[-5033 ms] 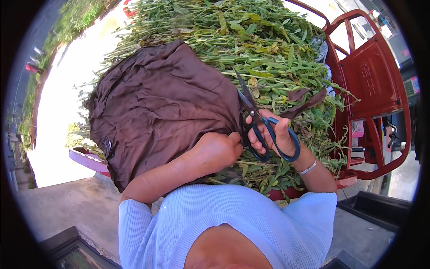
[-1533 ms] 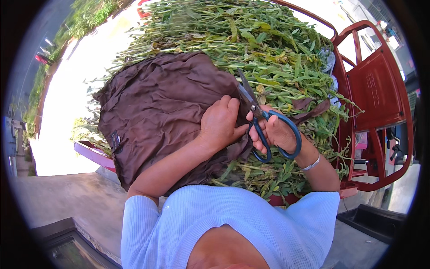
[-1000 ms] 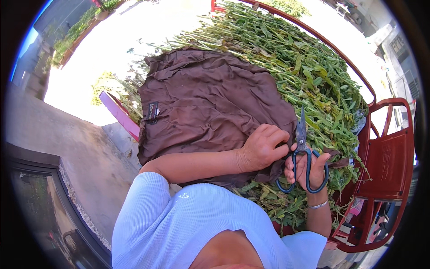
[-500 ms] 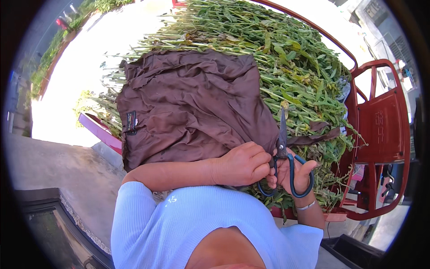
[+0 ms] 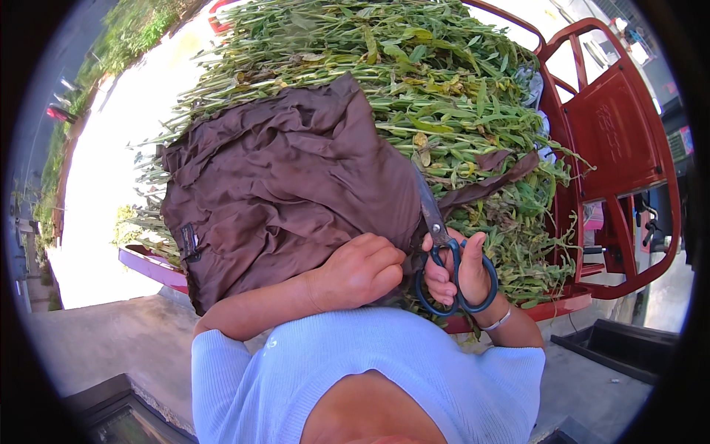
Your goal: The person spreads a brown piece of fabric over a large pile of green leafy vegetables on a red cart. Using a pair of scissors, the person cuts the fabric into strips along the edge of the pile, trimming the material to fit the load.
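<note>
A brown cloth [image 5: 288, 185], thin and wrinkled with a small dark label near its left edge, lies spread over a heap of cut green plants [image 5: 436, 96]. My left hand [image 5: 360, 270] is closed on the cloth's near right edge, knuckles up. In my right hand [image 5: 473, 270] are scissors [image 5: 438, 226] with dark blue loop handles. Their blades point up and away along the cloth's right edge and are partly hidden by it. Whether fabric lies between the blades, I cannot tell. A narrow brown strip of cloth [image 5: 492, 183] rests on the plants to the right.
The plants fill a red cart bed, with a red metal frame [image 5: 614, 140] at the right. A purple-red side panel [image 5: 151, 268] juts out at the left. Grey concrete [image 5: 96, 348] lies below, and a dark trough-like box [image 5: 617, 348] stands at the lower right.
The view has turned and shifted. The scissors have tilted to the left, and their blades now lie against the cloth's right edge. Both hands keep their hold.
</note>
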Action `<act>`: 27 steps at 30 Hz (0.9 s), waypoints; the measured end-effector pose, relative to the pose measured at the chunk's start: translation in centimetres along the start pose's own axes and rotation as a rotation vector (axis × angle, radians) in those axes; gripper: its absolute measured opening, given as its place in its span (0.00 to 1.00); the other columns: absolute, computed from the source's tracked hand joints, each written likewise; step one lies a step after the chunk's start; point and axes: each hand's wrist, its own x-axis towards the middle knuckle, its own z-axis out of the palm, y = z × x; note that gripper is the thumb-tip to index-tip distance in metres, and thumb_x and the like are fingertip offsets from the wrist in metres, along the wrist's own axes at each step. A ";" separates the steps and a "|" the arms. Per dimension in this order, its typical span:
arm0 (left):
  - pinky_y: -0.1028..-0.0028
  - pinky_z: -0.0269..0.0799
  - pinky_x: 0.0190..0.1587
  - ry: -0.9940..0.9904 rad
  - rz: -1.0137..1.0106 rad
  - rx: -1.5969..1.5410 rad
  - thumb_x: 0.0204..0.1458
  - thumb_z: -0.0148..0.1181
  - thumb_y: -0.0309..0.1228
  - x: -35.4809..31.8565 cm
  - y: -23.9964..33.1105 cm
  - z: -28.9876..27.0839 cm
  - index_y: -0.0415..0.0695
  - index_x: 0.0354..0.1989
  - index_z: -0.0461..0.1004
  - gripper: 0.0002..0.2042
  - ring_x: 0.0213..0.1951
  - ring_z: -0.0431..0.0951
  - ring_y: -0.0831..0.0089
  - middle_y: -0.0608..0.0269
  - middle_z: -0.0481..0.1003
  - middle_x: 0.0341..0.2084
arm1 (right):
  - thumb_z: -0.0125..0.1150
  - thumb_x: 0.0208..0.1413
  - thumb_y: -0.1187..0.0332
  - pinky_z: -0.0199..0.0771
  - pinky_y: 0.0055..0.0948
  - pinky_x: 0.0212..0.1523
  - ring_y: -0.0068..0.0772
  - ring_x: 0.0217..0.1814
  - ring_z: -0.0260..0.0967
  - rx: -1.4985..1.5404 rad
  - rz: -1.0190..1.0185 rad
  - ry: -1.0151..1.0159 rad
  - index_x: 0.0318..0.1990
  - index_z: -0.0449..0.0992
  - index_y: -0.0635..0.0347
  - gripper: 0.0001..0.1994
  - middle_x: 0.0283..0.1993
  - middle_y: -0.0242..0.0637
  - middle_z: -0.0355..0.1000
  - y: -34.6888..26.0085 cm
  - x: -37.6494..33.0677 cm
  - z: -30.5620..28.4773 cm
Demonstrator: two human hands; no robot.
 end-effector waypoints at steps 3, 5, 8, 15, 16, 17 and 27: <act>0.63 0.72 0.34 -0.003 -0.015 -0.037 0.34 0.58 0.27 0.2 0.1 -0.7 0.35 0.25 0.69 0.09 0.33 0.75 0.57 0.51 0.74 0.32 | 0.42 0.38 0.21 0.62 0.23 0.18 0.21 0.19 0.58 0.036 -0.056 -0.013 0.50 0.60 0.58 0.47 0.26 0.33 0.62 0.6 0.0 -0.6; 0.63 0.72 0.34 0.030 -0.019 -0.041 0.34 0.58 0.27 0.4 0.1 -0.9 0.35 0.24 0.69 0.09 0.33 0.75 0.57 0.51 0.74 0.33 | 0.45 0.34 0.20 0.64 0.27 0.21 0.25 0.22 0.59 0.088 -0.145 -0.030 0.50 0.60 0.57 0.49 0.27 0.34 0.64 0.9 0.3 -0.4; 0.63 0.72 0.32 0.052 0.001 -0.058 0.34 0.58 0.26 0.5 0.1 -0.9 0.36 0.24 0.68 0.09 0.32 0.75 0.56 0.50 0.74 0.33 | 0.51 0.32 0.22 0.67 0.33 0.28 0.30 0.29 0.64 0.094 -0.123 -0.119 0.52 0.59 0.56 0.49 0.32 0.37 0.68 1.0 0.9 -1.5; 0.64 0.71 0.35 0.176 -0.018 0.015 0.32 0.56 0.28 0.3 0.0 -1.3 0.35 0.25 0.68 0.12 0.35 0.75 0.57 0.50 0.74 0.36 | 0.54 0.31 0.23 0.70 0.32 0.29 0.33 0.31 0.69 0.048 -0.002 -0.221 0.53 0.59 0.56 0.49 0.34 0.39 0.71 0.2 1.1 -1.9; 0.64 0.71 0.35 0.181 -0.010 0.009 0.31 0.56 0.28 0.2 0.0 -1.3 0.34 0.25 0.68 0.12 0.35 0.75 0.57 0.49 0.74 0.36 | 0.54 0.31 0.23 0.71 0.32 0.29 0.34 0.32 0.69 0.037 0.020 -0.226 0.53 0.59 0.56 0.49 0.34 0.39 0.71 0.2 0.9 -1.9; 0.64 0.71 0.35 0.186 -0.002 0.003 0.31 0.56 0.28 0.2 0.0 -1.3 0.34 0.26 0.68 0.12 0.35 0.75 0.57 0.49 0.74 0.36 | 0.53 0.31 0.23 0.72 0.32 0.29 0.34 0.32 0.70 0.047 0.040 -0.237 0.54 0.59 0.56 0.50 0.35 0.40 0.71 0.2 0.9 -2.0; 0.66 0.72 0.34 0.080 0.090 -0.012 0.31 0.55 0.29 0.6 0.2 -1.8 0.38 0.23 0.67 0.10 0.33 0.75 0.61 0.54 0.73 0.31 | 0.44 0.37 0.21 0.78 0.33 0.35 0.33 0.36 0.73 -0.023 0.029 -0.232 0.57 0.56 0.55 0.50 0.36 0.40 0.70 -1.2 3.8 -2.3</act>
